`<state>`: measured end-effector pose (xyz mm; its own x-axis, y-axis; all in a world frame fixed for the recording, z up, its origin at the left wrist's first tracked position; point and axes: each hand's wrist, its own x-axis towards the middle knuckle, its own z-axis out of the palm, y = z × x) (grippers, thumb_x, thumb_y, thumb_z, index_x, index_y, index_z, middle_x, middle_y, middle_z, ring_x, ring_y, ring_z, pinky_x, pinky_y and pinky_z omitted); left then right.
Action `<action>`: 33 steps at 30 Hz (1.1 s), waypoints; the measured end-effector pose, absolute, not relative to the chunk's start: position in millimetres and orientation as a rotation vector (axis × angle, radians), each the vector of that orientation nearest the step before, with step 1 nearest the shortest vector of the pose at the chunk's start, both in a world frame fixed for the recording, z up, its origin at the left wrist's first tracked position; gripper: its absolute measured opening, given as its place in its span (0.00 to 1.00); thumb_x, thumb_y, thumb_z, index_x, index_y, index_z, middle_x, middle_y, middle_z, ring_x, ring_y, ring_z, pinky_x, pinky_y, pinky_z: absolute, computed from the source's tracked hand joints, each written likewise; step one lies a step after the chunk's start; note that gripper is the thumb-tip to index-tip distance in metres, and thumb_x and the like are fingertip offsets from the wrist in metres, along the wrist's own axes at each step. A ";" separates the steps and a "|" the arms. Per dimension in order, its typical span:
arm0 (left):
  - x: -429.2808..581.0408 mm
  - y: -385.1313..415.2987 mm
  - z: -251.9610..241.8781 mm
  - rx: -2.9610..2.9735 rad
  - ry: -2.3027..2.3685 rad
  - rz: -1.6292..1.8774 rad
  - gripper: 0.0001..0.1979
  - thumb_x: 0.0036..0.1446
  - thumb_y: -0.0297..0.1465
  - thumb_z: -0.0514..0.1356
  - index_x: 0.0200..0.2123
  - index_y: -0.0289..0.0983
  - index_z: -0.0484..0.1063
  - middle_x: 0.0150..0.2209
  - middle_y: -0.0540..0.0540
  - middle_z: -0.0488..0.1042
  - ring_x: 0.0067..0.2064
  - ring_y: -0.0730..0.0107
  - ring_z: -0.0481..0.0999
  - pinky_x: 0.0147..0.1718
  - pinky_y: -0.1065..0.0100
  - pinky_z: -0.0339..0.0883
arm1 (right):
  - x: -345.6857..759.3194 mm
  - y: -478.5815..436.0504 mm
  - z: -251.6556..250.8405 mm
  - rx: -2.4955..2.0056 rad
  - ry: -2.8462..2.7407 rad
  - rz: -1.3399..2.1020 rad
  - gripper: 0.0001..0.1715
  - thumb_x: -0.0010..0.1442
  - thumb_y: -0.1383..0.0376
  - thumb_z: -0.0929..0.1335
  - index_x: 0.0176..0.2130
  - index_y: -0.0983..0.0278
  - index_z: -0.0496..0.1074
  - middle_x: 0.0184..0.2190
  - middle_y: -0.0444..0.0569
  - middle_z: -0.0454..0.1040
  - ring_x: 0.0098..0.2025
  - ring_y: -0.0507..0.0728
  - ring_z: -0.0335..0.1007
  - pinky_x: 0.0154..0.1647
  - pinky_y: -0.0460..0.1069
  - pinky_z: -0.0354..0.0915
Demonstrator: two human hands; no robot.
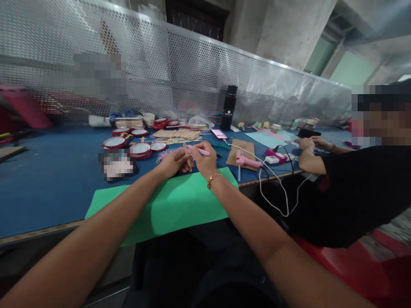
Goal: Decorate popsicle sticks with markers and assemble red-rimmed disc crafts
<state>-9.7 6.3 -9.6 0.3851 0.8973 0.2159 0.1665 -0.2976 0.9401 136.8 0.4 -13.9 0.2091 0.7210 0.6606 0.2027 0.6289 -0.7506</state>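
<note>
Pinching a light-looking, probably stiff wooden stick (pixel 186 155), best held mid-length, the left hand (pixel 175 163) sits beside the right hand (pixel 206 158), which grips a pink pen (pixel 204 151).

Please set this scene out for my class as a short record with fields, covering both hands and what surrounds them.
Left hand: holds a wooden stick
Right hand: holds a pink pen-like tool
Below the hands: green sheet
Right of the hands: pink glue gun, partly on cardboard
Behind the hands: loose sticks, black bottle
Nearby: person in black
</note>
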 end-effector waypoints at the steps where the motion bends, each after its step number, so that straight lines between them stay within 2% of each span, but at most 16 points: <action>1: -9.6 6.2 -9.4 1.722 0.940 0.994 0.21 0.55 0.48 0.66 0.29 0.36 0.70 0.22 0.50 0.75 0.20 0.76 0.72 0.20 0.74 0.69 | 137.2 0.9 -14.3 -0.874 -1.336 0.427 0.11 0.59 0.58 0.68 0.29 0.60 0.69 0.27 0.42 0.73 0.32 0.54 0.70 0.39 0.49 0.66; 8: -9.1 5.3 -8.3 1.719 0.936 0.988 0.21 0.54 0.49 0.67 0.30 0.37 0.70 0.22 0.51 0.75 0.21 0.75 0.72 0.20 0.74 0.68 | 136.8 -1.3 -12.9 -0.855 -1.365 0.446 0.12 0.59 0.56 0.68 0.28 0.60 0.69 0.25 0.41 0.73 0.30 0.54 0.70 0.36 0.48 0.67; 14: -8.9 4.4 -7.7 1.722 0.945 0.984 0.20 0.55 0.48 0.66 0.29 0.37 0.70 0.22 0.50 0.75 0.21 0.76 0.72 0.20 0.75 0.68 | 138.1 -1.7 -12.3 -0.879 -1.325 0.426 0.11 0.59 0.58 0.67 0.28 0.60 0.68 0.27 0.42 0.73 0.33 0.55 0.70 0.39 0.49 0.66; 25: -9.3 4.1 -7.8 1.720 0.945 0.990 0.19 0.55 0.47 0.67 0.30 0.37 0.70 0.22 0.50 0.76 0.21 0.75 0.73 0.21 0.74 0.69 | 138.5 -1.6 -12.0 -0.886 -1.324 0.428 0.11 0.59 0.59 0.68 0.27 0.60 0.68 0.26 0.41 0.73 0.33 0.54 0.70 0.40 0.49 0.65; 30: -10.0 5.0 -8.3 1.723 0.941 0.988 0.19 0.55 0.47 0.67 0.30 0.37 0.71 0.22 0.50 0.76 0.21 0.75 0.73 0.21 0.74 0.69 | 137.8 -1.1 -12.5 -0.871 -1.370 0.461 0.11 0.59 0.58 0.68 0.28 0.60 0.68 0.26 0.41 0.74 0.31 0.53 0.70 0.37 0.48 0.67; 33: -9.9 5.6 -8.5 1.725 0.943 0.990 0.20 0.54 0.48 0.67 0.30 0.36 0.71 0.22 0.50 0.76 0.21 0.75 0.73 0.21 0.74 0.69 | 138.7 -0.7 -12.4 -0.892 -1.358 0.446 0.10 0.58 0.58 0.68 0.28 0.60 0.69 0.27 0.41 0.74 0.33 0.54 0.70 0.39 0.49 0.66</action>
<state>-9.9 5.6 -8.5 0.3869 0.8970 0.2138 0.1704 -0.2974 0.9394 138.7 -0.7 -12.4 0.1987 0.7383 0.6446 0.2125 0.6096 -0.7637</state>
